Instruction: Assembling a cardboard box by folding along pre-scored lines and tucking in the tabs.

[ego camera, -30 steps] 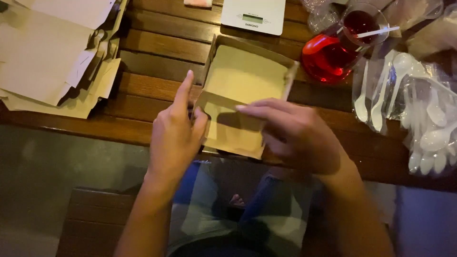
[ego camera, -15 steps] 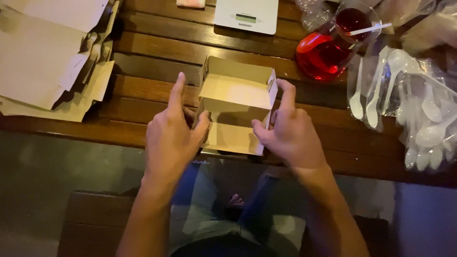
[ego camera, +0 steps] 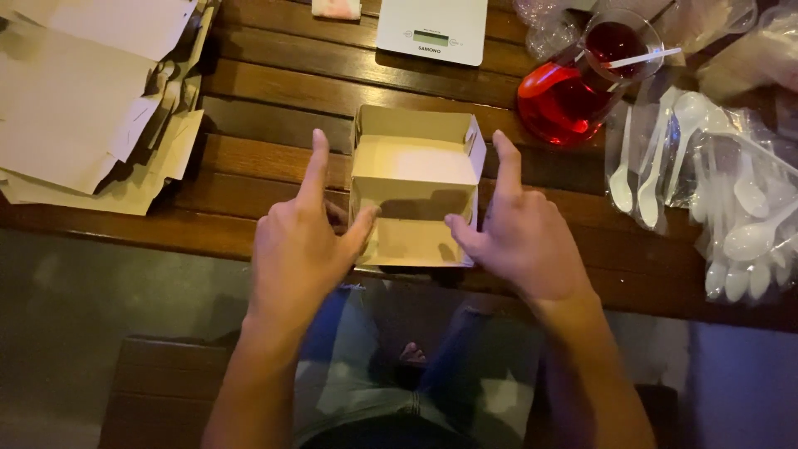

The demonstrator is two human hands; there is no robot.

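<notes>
- Here's the cardboard box (ego camera: 416, 187), pale and half-folded, sitting on the slatted wooden worktop (ego camera: 274, 91) right at the near edge, between the two hands.
- Left hand (ego camera: 299, 249): index finger pointing straight up along the box's left side, thumb pressing in against the lower left wall. Fingers spread, nothing gripped, only a pinch-like touch on the card.
- Right hand (ego camera: 524, 245): mirror picture. Index finger up beside the right wall, thumb on the front panel near the lower right corner. Loosely open too, steadying and not clutching.
- The box's side walls stand up, with a flap folded across the middle and the front part lying lower. I can't tell whether the tabs are locked.
- Handling, as I judge it: thin card, very light, stiff along the creases but quick to buckle if squeezed mid-panel. Best taken at the corners and fold lines, both sides at once, with light pressure.
- Off to the left, a stack of flat cardboard blanks (ego camera: 83, 108), well apart from the box.
- Behind it, a white kitchen scale (ego camera: 432, 29); to the right, a glass jug of red liquid (ego camera: 573, 96) with a straw, near enough that a spill would soak the card.
- Far right, clear bags of white plastic spoons (ego camera: 715, 191).
</notes>
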